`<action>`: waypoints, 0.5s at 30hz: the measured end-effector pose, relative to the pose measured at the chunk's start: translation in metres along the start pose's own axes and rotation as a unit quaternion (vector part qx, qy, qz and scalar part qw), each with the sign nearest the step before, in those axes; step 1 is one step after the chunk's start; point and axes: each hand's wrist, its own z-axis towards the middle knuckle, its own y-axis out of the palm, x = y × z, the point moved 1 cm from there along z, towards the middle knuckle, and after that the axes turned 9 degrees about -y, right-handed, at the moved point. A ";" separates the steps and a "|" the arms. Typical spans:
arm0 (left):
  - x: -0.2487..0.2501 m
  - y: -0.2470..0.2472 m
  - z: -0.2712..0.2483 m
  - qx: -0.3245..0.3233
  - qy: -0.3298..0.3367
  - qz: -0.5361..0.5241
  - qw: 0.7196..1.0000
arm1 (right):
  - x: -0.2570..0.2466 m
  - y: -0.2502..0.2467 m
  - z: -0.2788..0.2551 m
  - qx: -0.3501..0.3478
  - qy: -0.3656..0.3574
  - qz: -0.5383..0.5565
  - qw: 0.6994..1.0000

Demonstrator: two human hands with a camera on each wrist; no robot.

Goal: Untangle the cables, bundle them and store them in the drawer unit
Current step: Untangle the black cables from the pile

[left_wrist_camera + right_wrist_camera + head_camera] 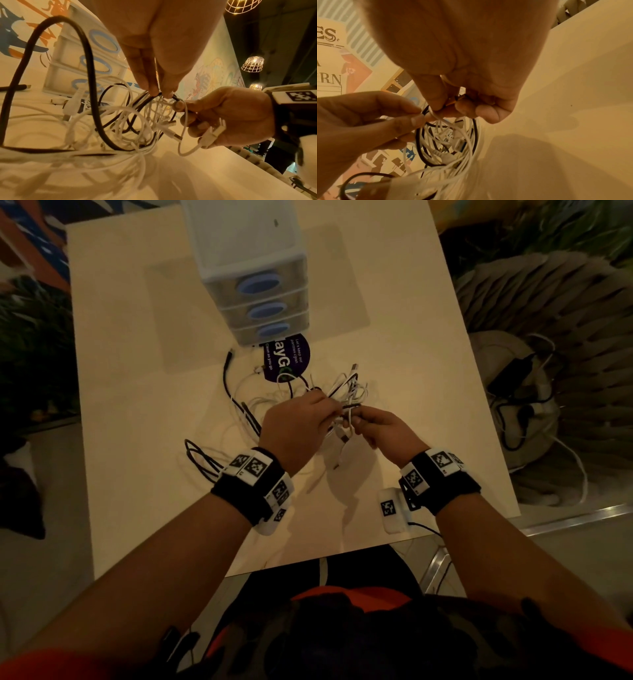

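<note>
A tangle of white and black cables [346,386] lies mid-table in front of the three-drawer unit [253,268], whose drawers are closed. My left hand [329,405] pinches a black and a white strand at the top of the tangle [128,121], its fingertips [154,90] pointing down. Just to the right, my right hand [356,419] pinches a white cable and holds a white connector [212,134] in its curled fingers. In the right wrist view the right hand [447,108] and the left hand [418,115] nearly touch above the tangle [450,142].
A separate black cable loop [205,460] lies on the table [137,371] left of my left wrist. Another black cable [227,378] runs toward the drawer unit beside a purple round sticker [287,357]. A bag with a charger [513,392] sits on the floor at right.
</note>
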 end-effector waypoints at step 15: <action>-0.003 -0.004 0.007 -0.022 0.072 0.095 0.993 | -0.012 -0.002 -0.003 0.014 0.007 -0.080 0.997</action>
